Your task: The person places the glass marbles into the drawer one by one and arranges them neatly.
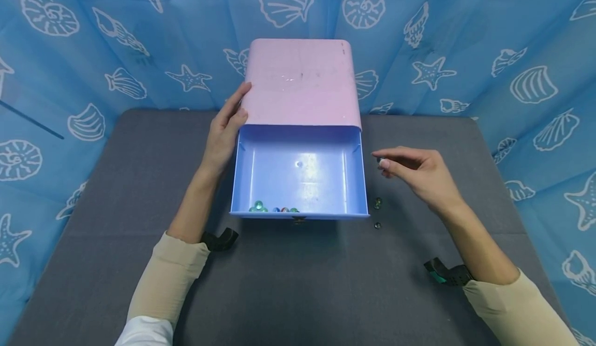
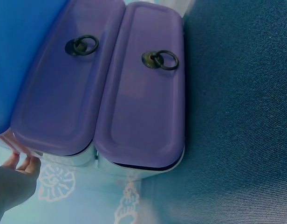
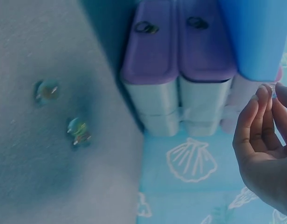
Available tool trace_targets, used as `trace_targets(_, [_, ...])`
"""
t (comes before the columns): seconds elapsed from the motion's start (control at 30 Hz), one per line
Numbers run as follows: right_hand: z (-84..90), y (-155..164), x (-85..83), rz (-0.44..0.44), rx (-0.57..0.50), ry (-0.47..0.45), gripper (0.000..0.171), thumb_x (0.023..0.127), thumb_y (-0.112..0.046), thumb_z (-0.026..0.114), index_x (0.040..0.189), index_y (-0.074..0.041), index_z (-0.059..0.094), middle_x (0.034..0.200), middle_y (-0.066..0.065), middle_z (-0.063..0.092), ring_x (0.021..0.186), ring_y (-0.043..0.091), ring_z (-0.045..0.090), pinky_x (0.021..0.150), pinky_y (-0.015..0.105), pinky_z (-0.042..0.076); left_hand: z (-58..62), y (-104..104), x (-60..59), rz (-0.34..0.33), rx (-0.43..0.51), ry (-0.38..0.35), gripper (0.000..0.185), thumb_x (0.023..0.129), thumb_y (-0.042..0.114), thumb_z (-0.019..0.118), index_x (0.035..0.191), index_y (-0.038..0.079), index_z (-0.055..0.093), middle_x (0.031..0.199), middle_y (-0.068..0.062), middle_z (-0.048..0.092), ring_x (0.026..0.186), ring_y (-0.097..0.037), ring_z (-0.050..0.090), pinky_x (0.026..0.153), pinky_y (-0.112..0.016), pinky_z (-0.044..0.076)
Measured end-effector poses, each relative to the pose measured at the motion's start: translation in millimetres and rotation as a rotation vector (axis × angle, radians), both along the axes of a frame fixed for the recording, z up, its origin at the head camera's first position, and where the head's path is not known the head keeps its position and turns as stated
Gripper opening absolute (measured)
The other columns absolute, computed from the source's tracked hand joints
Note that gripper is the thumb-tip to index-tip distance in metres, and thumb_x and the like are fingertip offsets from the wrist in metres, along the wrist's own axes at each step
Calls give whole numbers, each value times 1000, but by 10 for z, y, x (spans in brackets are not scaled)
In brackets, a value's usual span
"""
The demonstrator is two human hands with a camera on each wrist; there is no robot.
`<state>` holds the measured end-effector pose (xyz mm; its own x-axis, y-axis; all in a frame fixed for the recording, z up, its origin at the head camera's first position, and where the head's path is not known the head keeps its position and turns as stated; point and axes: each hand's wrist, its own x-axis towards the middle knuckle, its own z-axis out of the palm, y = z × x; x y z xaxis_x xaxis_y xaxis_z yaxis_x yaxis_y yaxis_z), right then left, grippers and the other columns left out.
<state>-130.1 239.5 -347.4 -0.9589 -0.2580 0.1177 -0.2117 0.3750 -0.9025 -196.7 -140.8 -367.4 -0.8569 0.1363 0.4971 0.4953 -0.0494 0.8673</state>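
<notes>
A pink cabinet (image 1: pixel 300 82) stands at the back of the grey table (image 1: pixel 298 284), with its top blue drawer (image 1: pixel 298 173) pulled out. Several glass marbles (image 1: pixel 258 207) lie along the drawer's front wall. My left hand (image 1: pixel 238 109) rests flat against the cabinet's left side, fingers straight. Just right of the drawer, my right hand (image 1: pixel 384 163) pinches a small dark marble (image 1: pixel 379 160) between thumb and fingertip. Two loose marbles (image 1: pixel 377 202) lie on the table below that hand, and appear as two marbles (image 3: pixel 79 130) in the right wrist view.
Two lower purple drawers (image 2: pixel 139 98) with ring pulls (image 2: pixel 160 59) are closed under the open one. A blue shell-print curtain (image 1: pixel 512 51) surrounds the table on three sides. The table's edges run close to the curtain.
</notes>
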Motion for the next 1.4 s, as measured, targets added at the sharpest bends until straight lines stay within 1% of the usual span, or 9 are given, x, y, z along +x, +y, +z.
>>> trace_targets(0.13, [100,-33,30,36,-29,15,24,96,-10,65,117,1,71,101,3,74,85,18,67,75,24,55,6,-1,-3,5,9,-2,51,101,16,46,150,4,42,157,-7,37,145,-19,32,119,-36,24])
trace_targets(0.33, [201,-77,48,71,-52,46,22,95,-5,65,115,3,71,101,8,73,85,19,67,75,22,55,1,-7,-10,2,13,1,51,101,15,46,150,3,41,157,-7,37,145,-19,32,119,-36,24])
trace_targets(0.5, [295,-118,58,91,-63,69,21,94,-2,65,114,3,71,99,7,74,85,19,67,75,22,55,0,-5,-12,0,13,6,52,100,15,46,150,3,41,157,-8,37,145,-19,32,118,-36,24])
trace_targets(0.63, [372,-160,72,114,-75,75,21,94,-2,65,114,2,72,101,7,74,87,19,69,75,22,55,5,-3,-8,0,10,10,52,100,16,46,150,3,41,157,-9,37,145,-20,32,118,-37,25])
trace_targets(0.73, [417,-194,81,144,-99,78,22,93,1,65,114,3,71,103,7,73,89,20,69,76,22,56,2,-4,-7,1,6,8,53,100,17,47,151,3,41,158,-8,37,145,-21,32,118,-37,25])
trace_targets(0.87, [462,-238,94,170,-112,88,22,93,2,64,114,5,71,103,11,73,84,20,67,73,22,55,-5,-6,-11,0,3,3,53,100,18,47,151,4,41,157,-7,37,145,-21,32,118,-37,25])
trace_targets(1.0, [501,-284,107,184,-93,99,22,94,1,64,114,5,70,101,13,72,80,22,65,69,23,54,1,-4,-8,1,4,-3,53,100,18,46,151,4,41,158,-7,37,145,-21,32,118,-38,25])
trace_targets(1.2, [539,-371,104,199,-60,91,22,95,-2,64,114,6,70,100,10,72,77,23,64,67,26,56,4,-2,3,-8,15,-8,53,100,17,47,151,4,41,158,-7,36,145,-20,32,118,-37,24])
trace_targets(1.4, [568,-457,87,243,-122,77,22,94,1,65,113,9,69,99,12,72,76,27,66,69,27,58,0,7,7,-4,13,-6,52,101,16,46,151,4,41,158,-7,36,145,-20,32,118,-37,24])
